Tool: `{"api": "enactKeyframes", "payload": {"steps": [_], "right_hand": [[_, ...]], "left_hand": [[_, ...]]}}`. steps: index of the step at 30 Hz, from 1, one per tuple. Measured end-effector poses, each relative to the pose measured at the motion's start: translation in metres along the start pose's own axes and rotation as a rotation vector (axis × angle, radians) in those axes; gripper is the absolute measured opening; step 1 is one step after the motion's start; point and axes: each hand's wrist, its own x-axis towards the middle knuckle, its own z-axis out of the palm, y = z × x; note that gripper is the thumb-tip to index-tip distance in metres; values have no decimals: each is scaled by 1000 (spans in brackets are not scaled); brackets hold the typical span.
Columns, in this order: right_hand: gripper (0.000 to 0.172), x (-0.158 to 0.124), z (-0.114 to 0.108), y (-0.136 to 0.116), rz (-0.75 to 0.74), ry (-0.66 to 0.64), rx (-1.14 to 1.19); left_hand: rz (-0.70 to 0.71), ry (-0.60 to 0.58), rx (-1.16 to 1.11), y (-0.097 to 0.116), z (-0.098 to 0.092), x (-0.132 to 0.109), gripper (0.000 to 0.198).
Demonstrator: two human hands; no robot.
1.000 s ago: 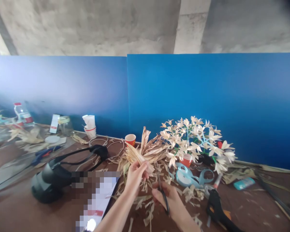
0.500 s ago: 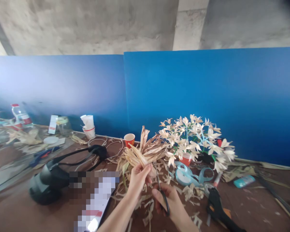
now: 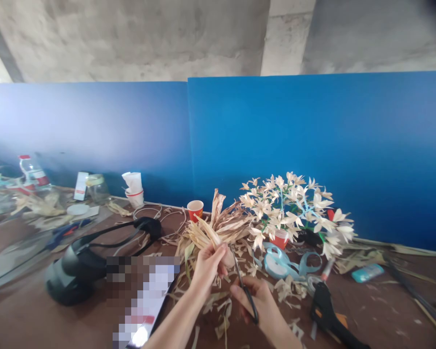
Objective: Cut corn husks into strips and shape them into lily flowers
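My left hand [image 3: 211, 264] is closed on a pale dried corn husk [image 3: 213, 236], which sticks up past the fingers. In my right hand [image 3: 256, 298] is a pair of dark-handled scissors [image 3: 246, 291], its blades pointing up beside the left fingertips. Whether the blades touch the husk I cannot tell. Behind the hands lies a heap of dried husks [image 3: 232, 220]. Pale husk flowers [image 3: 290, 203] on green stems stand in a red paper cup [image 3: 279, 238] to the right. Husk scraps [image 3: 223, 315] are scattered beneath my hands.
Light-blue ribbon [image 3: 279, 261] and a black glue gun [image 3: 327, 310] lie at the right, with a turquoise packet [image 3: 366, 273] beyond. Left are a black headset [image 3: 72, 271] and a lit, blurred-out phone [image 3: 148, 300]. A red cup [image 3: 195, 210] stands by the blue partition [image 3: 312, 131].
The scissors and my right hand have shifted slightly right and down, and the blades look more closed together. My left hand keeps its hold on the husk, nearly still.
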Motion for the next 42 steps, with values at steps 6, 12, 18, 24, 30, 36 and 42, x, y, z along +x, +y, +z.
{"api": "enactKeyframes", "payload": {"steps": [6, 12, 18, 24, 30, 36, 42], "right_hand": [[45, -2, -5, -8, 42, -35, -103], [44, -2, -10, -8, 66, -88, -173], [44, -3, -13, -10, 56, -105, -184], [47, -3, -12, -12, 79, -67, -192], [47, -1, -12, -7, 76, -80, -156], [43, -2, -10, -6, 90, -52, -157], [40, -1, -9, -7, 103, -43, -154]], "left_hand": [[-56, -6, 62, 3, -5, 3, 43], [-71, -18, 145, 3, -7, 7, 46], [-47, 6, 143, 1, -5, 5, 46], [-7, 48, 118, 2, -3, 2, 45], [-24, 59, 100, 2, -2, 2, 48], [-44, 99, 59, 2, 2, 1, 51], [-38, 96, 49, -4, -1, 3, 48]]}}
